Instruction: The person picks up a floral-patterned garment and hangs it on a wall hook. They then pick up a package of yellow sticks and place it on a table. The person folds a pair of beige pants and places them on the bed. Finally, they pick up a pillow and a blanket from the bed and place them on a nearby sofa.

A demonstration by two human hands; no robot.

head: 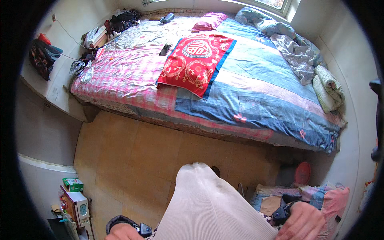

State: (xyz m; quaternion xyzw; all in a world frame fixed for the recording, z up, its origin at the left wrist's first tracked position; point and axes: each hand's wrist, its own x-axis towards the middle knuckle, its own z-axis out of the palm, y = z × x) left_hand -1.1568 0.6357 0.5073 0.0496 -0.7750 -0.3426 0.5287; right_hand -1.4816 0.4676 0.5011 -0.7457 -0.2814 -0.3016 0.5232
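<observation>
A beige ribbed fabric (204,204) spreads in front of me, narrow at its far end and wide at the bottom edge of the picture. My right hand (301,223) has its fingers curled at the right edge of this fabric and seems to grip it. At the lower left, my left hand (123,232) is largely cut off by the picture's edge, near the fabric's left side; its fingers are hidden. Each wrist carries a small black strapped device, one on the right (280,213) and one on the left (144,229). Black-and-white patterned cloth shows beside both wrists.
Across the tiled floor (135,144) stands a wide bed (255,84) with a red dragon-patterned towel (195,63), a phone (165,50) and a pink pillow (210,21). Folded bedding (328,88) lies at its right end. A small cabinet (78,207) is at left, a red basin (303,173) at right.
</observation>
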